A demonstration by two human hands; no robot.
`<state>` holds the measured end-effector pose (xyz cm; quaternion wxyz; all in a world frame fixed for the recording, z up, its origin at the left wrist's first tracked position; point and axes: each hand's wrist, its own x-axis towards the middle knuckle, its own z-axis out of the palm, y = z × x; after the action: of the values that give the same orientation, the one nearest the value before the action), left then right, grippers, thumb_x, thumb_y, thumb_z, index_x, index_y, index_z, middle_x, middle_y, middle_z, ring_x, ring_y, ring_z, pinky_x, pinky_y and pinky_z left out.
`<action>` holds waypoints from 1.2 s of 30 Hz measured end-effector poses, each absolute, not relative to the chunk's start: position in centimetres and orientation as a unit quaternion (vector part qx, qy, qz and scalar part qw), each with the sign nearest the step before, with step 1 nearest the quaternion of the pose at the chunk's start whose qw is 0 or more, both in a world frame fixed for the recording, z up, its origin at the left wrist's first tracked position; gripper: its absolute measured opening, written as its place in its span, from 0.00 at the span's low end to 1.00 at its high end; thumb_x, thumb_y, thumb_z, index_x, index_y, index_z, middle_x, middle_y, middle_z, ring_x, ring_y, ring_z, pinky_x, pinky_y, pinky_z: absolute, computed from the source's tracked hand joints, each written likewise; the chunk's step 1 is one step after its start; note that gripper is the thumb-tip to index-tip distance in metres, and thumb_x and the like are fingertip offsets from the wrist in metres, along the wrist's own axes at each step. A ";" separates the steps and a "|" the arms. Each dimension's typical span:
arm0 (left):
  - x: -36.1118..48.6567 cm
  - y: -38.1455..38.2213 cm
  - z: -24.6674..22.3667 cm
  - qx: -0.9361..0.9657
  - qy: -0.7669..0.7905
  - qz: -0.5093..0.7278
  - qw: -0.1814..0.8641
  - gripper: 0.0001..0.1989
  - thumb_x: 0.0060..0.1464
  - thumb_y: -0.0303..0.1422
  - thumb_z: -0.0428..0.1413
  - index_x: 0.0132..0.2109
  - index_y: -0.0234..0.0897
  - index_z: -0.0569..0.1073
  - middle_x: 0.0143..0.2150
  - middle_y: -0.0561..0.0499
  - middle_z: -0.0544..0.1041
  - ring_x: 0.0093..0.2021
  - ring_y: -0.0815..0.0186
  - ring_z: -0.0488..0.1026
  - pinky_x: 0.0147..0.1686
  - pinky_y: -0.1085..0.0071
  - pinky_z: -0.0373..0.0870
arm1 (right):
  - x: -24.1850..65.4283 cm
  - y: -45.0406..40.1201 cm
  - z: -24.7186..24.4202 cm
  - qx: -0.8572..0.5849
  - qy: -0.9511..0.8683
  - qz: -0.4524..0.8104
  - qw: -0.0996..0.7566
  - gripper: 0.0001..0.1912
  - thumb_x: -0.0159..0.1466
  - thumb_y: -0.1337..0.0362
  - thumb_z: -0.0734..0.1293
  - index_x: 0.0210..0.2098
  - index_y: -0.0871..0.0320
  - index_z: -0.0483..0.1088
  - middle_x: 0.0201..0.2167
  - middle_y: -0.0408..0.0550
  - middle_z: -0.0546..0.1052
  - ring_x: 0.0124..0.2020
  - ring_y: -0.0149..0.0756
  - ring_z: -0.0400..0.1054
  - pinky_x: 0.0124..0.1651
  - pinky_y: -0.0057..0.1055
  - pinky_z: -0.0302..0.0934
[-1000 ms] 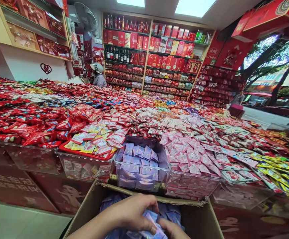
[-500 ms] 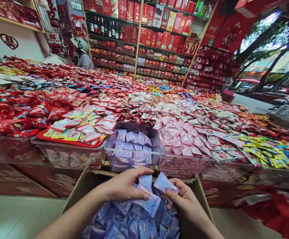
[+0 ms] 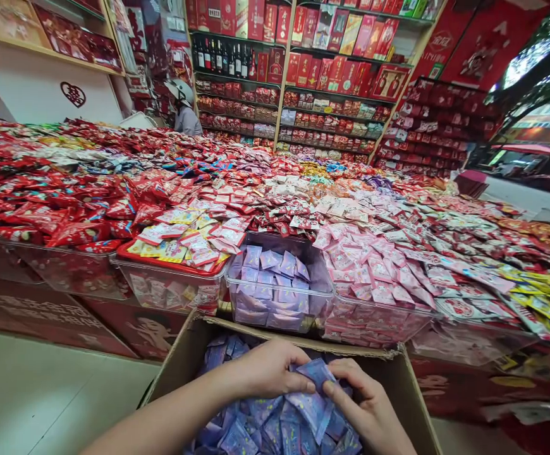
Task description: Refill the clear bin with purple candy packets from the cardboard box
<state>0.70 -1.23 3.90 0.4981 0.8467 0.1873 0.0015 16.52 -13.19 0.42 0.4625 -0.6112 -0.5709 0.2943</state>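
Note:
Both hands are over an open cardboard box (image 3: 415, 385) full of loose purple-blue candy packets (image 3: 251, 420). My left hand (image 3: 275, 373) pinches a few packets between thumb and fingers; a lighter candy packet (image 3: 310, 404) hangs down from its thumb. My right hand (image 3: 363, 398) touches the same bunch, with thumb and fingers closed on the edge of a darker candy packet (image 3: 313, 371). How many packets each hand has is partly hidden. Just beyond the box stands a clear plastic bin (image 3: 279, 294), where similar purple packets stand in stacked rows.
To the bin's left is a red-rimmed bin (image 3: 171, 268) of yellow and red packets. Pink packets (image 3: 374, 265) heap up on its right. Wide piles of red sweets (image 3: 90, 212) stretch behind. A person in a helmet (image 3: 187, 107) is near the back shelves (image 3: 282, 82).
My view has swung left, so the scene sits further right. My hands have come together, and the packet in my right hand now meets those in my left.

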 end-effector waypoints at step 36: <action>0.3 -2.6 -2.3 0.951 0.074 -0.030 0.298 0.16 0.37 0.17 0.54 0.13 0.35 0.57 0.09 0.58 0.52 0.12 0.72 0.52 0.12 0.76 0.42 | 17.4 -4.0 14.1 -0.624 -0.585 0.219 0.469 0.11 0.49 0.57 0.66 0.25 0.59 0.66 0.20 0.44 0.69 0.21 0.29 0.61 0.22 0.25 0.57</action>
<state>0.35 -2.60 -2.34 0.2979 0.9513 0.0738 -0.0301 17.39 -4.01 14.12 0.4692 -0.6243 -0.5850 0.2190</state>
